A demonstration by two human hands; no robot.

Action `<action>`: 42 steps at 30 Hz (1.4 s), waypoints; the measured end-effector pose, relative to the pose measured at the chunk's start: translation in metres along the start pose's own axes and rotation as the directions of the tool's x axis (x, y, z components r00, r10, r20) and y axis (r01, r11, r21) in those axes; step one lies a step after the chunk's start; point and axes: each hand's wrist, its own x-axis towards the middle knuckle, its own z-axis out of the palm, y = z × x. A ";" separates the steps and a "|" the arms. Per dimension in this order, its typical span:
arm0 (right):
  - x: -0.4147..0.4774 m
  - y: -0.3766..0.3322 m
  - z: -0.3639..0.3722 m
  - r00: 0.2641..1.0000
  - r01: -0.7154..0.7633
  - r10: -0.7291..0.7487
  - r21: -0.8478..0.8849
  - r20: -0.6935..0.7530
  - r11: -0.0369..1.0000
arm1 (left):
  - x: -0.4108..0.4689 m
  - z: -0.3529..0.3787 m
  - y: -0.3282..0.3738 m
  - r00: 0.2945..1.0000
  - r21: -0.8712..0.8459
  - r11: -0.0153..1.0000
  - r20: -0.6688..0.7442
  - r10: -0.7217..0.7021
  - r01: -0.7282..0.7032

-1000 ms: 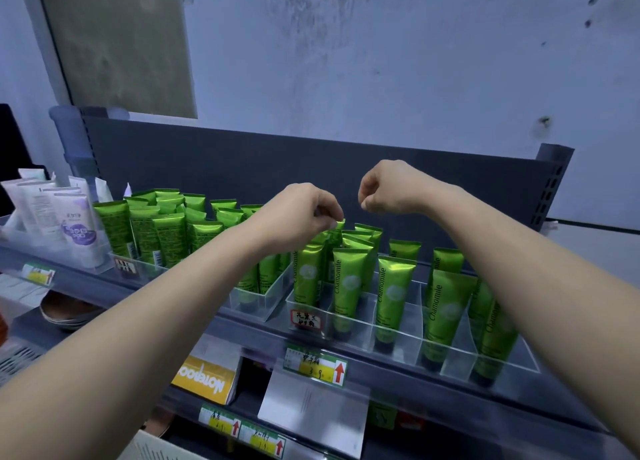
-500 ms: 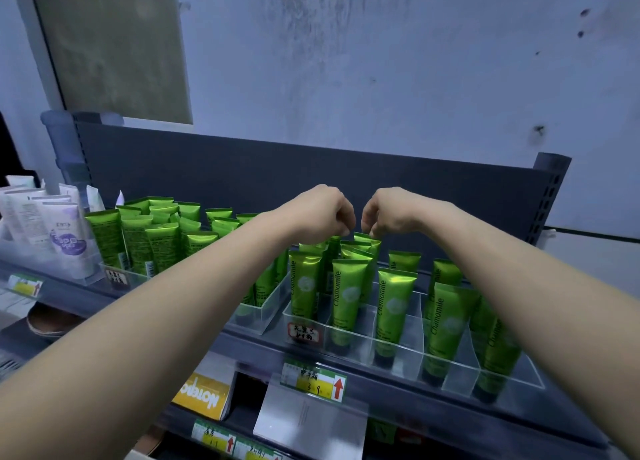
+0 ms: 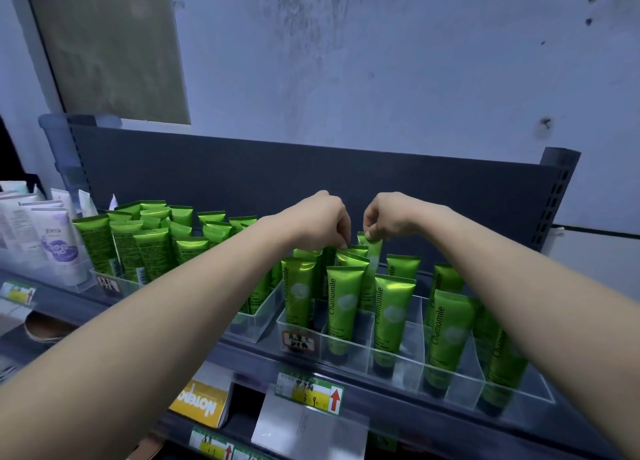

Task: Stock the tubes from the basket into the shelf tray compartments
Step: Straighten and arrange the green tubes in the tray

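Pinching tube (image 3: pixel 373 253), right hand (image 3: pixel 391 217); left hand's (image 3: pixel 318 220) grip apparently hidden.

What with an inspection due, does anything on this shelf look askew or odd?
Mostly tidy. One green tube, pinched by the right hand, sits higher than its row; the left hand curls its fingers onto neighbouring tops. Tubes in the left bin lean unevenly.

Two hands, the left hand (image 3: pixel 318 220) and the right hand (image 3: pixel 389 217), were in shot above two clear trays, the right tray (image 3: pixel 457 392) and the left tray (image 3: pixel 258 328). Five green tubes (image 3: pixel 344 307) fronted the right tray's five lanes, with at least five more behind. The left tray held at least ten. At least four white tubes (image 3: pixel 60 245), three price tags (image 3: pixel 308 390) and two handwritten stickers (image 3: pixel 298 342) showed.
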 end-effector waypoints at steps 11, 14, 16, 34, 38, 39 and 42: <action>0.006 -0.007 -0.006 0.993 0.039 -0.036 0.020 -0.108 0.999 | 0.003 -0.002 0.007 0.991 -0.028 0.996 -0.101 -0.085 0.083; 0.006 -0.005 -0.012 0.991 0.055 -0.052 0.023 -0.125 0.998 | 0.003 -0.008 0.010 0.988 -0.072 0.993 -0.120 -0.102 0.094; 0.005 -0.003 -0.015 0.988 0.071 -0.066 0.035 -0.138 0.997 | 0.003 -0.009 0.011 0.985 -0.092 0.991 -0.137 -0.108 0.096; 0.016 -0.008 0.005 0.996 0.091 -0.092 0.092 0.010 0.992 | -0.001 0.006 0.003 0.995 -0.069 0.994 -0.031 -0.091 0.089; 0.016 -0.007 0.003 0.994 0.082 -0.091 0.151 0.058 0.985 | -0.001 0.005 0.001 0.995 -0.096 0.992 -0.038 -0.089 0.085; 0.016 -0.007 0.003 0.994 0.082 -0.092 0.155 0.062 0.985 | -0.001 0.005 0.000 0.996 -0.099 0.992 -0.035 -0.084 0.080; 0.014 -0.006 0.002 0.993 0.074 -0.090 0.181 0.080 0.981 | -0.001 0.005 -0.003 0.997 -0.103 0.992 -0.023 -0.069 0.066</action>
